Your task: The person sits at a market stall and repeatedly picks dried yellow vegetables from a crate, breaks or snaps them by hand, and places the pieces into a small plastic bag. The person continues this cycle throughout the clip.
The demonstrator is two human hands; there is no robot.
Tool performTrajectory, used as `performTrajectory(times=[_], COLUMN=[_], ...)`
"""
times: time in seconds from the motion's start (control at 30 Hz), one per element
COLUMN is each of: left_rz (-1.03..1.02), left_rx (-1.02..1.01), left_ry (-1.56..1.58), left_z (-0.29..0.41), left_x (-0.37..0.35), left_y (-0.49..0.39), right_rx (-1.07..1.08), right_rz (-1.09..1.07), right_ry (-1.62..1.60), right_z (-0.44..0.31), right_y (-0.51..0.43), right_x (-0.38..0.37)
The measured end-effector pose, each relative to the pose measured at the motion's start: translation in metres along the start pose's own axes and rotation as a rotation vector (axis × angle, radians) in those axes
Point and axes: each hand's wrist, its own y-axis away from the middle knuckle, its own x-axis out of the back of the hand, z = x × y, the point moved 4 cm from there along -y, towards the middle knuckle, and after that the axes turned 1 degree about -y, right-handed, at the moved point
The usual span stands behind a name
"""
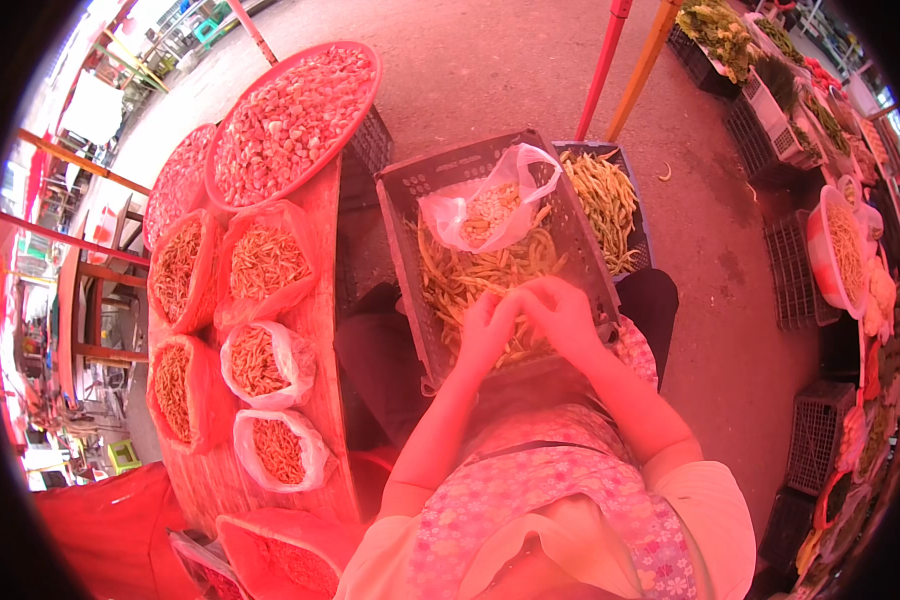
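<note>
A dark plastic crate (pixel 405 262) rests on my lap with long bean pods (pixel 450 292) lying in it. Both hands meet over the near part of the pods, fingertips together. Whatever my left hand (pixel 490 319) and my right hand (pixel 559 307) may pinch between them is too small and hidden to make out. Beyond them, on the pods, sits an open clear plastic bag (pixel 446 214) with pale shelled beans (pixel 495 206) inside. Close by on the right stands a second crate (pixel 643 232) filled with more pods (pixel 604 202).
Left of me, a wooden table (pixel 322 375) carries several bags of small dried goods and a big round tray (pixel 375 82) of pale pieces. Poles (pixel 604 71) rise beyond the crates. Vegetable stalls with black crates (pixel 817 435) line the right side.
</note>
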Motion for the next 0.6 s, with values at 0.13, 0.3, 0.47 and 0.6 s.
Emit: performTrajectory(times=[0.13, 0.3, 0.47, 0.6], left_rz=[0.001, -0.065, -0.138, -0.176], left_rx=[-0.068, -0.062, 0.104, 0.095], left_ry=[-0.057, -0.155, 0.14, 0.317], left_z=[-0.003, 0.0, 0.006, 0.013], left_x=[-0.004, -0.004, 0.004, 0.008], left_y=[-0.001, 0.0, 0.002, -0.002], right_rx=[0.259, -0.158, -0.016, -0.033], right_rz=[0.01, -0.095, -0.196, -0.264], right_ry=[0.143, -0.027, -0.001, 0.051], right_z=[-0.008, 0.009, -0.001, -0.003], right_y=[-0.005, -0.005, -0.004, -0.001], right_x=[0.006, 0.012, 0.008, 0.015])
